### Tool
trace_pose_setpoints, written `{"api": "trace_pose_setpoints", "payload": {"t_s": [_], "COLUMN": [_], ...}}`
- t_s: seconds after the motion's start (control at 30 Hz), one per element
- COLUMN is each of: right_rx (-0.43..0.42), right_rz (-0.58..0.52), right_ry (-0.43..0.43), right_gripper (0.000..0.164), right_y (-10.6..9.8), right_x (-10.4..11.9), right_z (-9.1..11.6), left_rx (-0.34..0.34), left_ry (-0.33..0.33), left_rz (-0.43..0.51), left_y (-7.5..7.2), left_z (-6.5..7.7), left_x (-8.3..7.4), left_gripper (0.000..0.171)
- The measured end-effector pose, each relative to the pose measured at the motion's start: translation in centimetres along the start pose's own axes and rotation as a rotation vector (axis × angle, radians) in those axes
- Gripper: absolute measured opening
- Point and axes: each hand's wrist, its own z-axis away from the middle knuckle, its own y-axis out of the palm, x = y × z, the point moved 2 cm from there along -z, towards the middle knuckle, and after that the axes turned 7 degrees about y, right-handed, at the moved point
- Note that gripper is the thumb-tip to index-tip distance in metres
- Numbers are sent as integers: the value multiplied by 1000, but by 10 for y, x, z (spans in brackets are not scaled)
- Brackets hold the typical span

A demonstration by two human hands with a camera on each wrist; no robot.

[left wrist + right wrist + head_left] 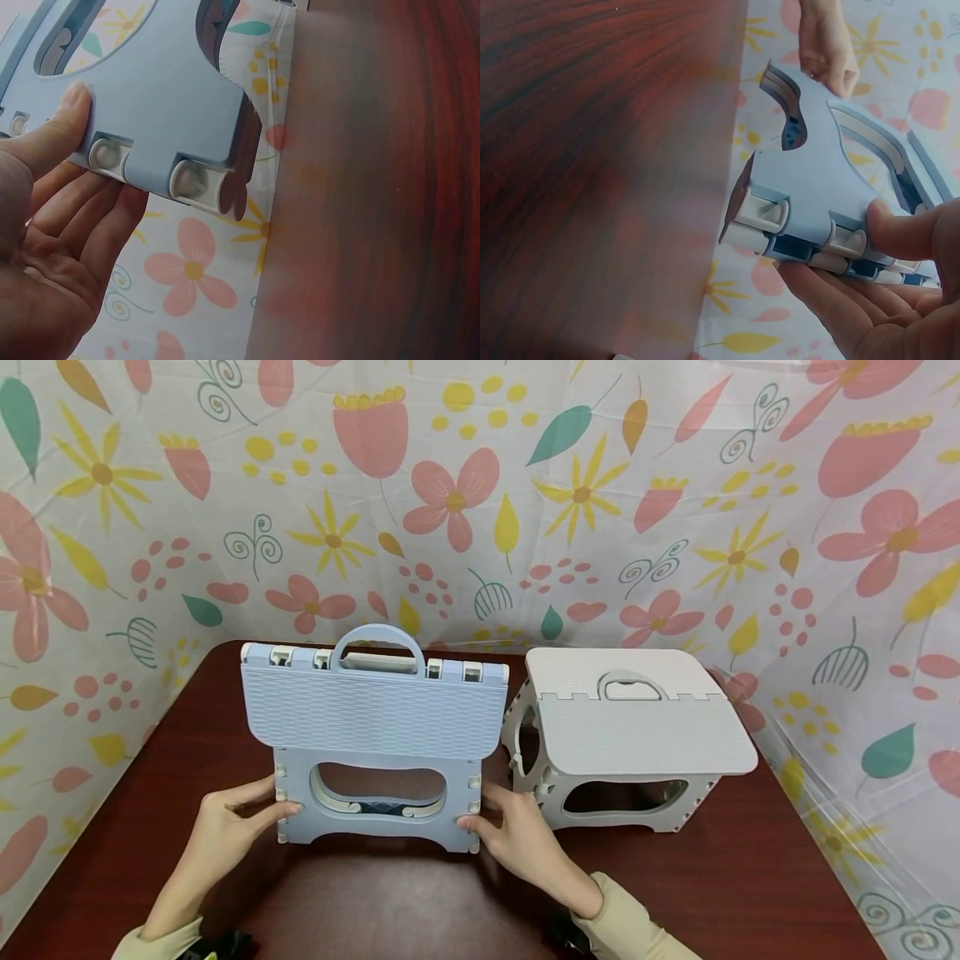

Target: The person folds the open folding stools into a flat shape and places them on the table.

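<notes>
A light blue folding stool (375, 710) stands partly folded in the head view, its ridged top panel tilted toward me and its arched handle (381, 633) pointing up. My left hand (225, 827) grips the left side edge low down, thumb on the front panel. At the opposite edge my right hand (517, 837) holds on in the same way. In the left wrist view the left thumb (64, 124) presses the blue panel, while the fingers lie behind the white hinge knuckles. The right wrist view shows the right thumb (904, 232) near the oval cutout and the fingers under the hinged edge.
A pale grey folding stool (645, 735) stands fully unfolded to the right, close beside the blue one. Both are on a dark red-brown wooden table (360, 910). Behind and at the sides hangs a floral cloth (450, 568).
</notes>
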Motion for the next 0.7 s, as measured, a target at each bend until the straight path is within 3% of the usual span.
{"api": "trace_pose_setpoints", "payload": {"t_s": [0.3,0.7], "right_rx": [24,18], "right_rz": [-5,-3], "right_ry": [38,6], "right_gripper": [31,28], "right_y": [-1,0], "right_x": [3,-1], "right_z": [0,1], "left_rx": [5,-5], "left_ry": [-20,-39], "left_rz": [24,56], "left_y": [-1,1], "left_z": [1,3], "left_x": [-1,0], "left_gripper": [40,40]}}
